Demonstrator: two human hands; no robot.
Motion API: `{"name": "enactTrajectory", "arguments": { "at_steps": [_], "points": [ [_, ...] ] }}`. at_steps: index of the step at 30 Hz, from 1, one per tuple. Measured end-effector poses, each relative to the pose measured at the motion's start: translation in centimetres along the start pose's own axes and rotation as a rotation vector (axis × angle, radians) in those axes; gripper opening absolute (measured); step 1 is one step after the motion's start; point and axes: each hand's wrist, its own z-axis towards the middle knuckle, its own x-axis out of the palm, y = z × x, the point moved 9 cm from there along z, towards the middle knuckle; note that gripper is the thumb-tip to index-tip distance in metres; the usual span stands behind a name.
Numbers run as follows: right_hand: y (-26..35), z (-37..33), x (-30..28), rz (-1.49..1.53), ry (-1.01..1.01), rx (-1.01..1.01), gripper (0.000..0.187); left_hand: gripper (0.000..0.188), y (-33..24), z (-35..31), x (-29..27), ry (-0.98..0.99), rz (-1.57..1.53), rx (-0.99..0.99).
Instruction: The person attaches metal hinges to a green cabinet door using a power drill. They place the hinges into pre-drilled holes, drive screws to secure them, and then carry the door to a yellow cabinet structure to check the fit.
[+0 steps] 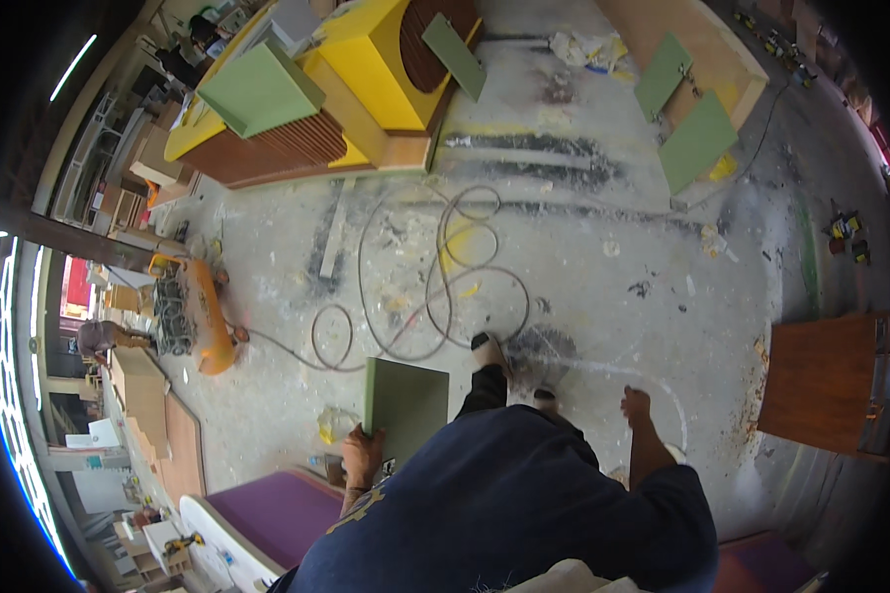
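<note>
A green cabinet panel [410, 400] hangs upright at my left side, its lighter green edge turned toward my left hand [363, 455]. The fingers of that hand are wrapped round the panel's edge near its lower corner. Out to the right, over the concrete floor, my right hand [637, 405] is held away from my body with its fingers curled in. Nothing shows in it, and it touches no object.
A coiled air hose [430, 287] lies across the floor ahead, joined to an orange compressor [208, 316] at left. Yellow, brown and green cabinetry [366, 69] stands beyond. Green doors [697, 138] hang on a cabinet at far right. A brown wooden panel [821, 385] sits at right, purple-topped furniture [277, 514] at near left.
</note>
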Motion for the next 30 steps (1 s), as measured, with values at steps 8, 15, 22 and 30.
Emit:
{"name": "enactTrajectory", "arguments": {
  "at_steps": [8, 15, 22, 30],
  "points": [
    [5.3, -6.3, 10.8, -1.421, 0.134, -0.552, 0.045, 0.039, -6.4, 17.7, 6.5, 0.283, 0.053, 0.186],
    [26.2, -9.1, 15.7, 0.013, 0.13, -0.183, 0.036, 0.039, -13.9, 30.5, 8.6, 0.279, -0.029, 0.327],
    [28.1, -1.3, 15.2, 0.17, 0.09, -0.077, 0.039, 0.04, -24.2, 40.8, 8.2, 0.192, -0.052, 0.44],
    [25.5, 15.9, 14.0, -1.163, 0.123, -0.758, 0.056, 0.039, -29.5, 47.7, 10.9, 0.126, -0.082, 0.255]
  ]
}}
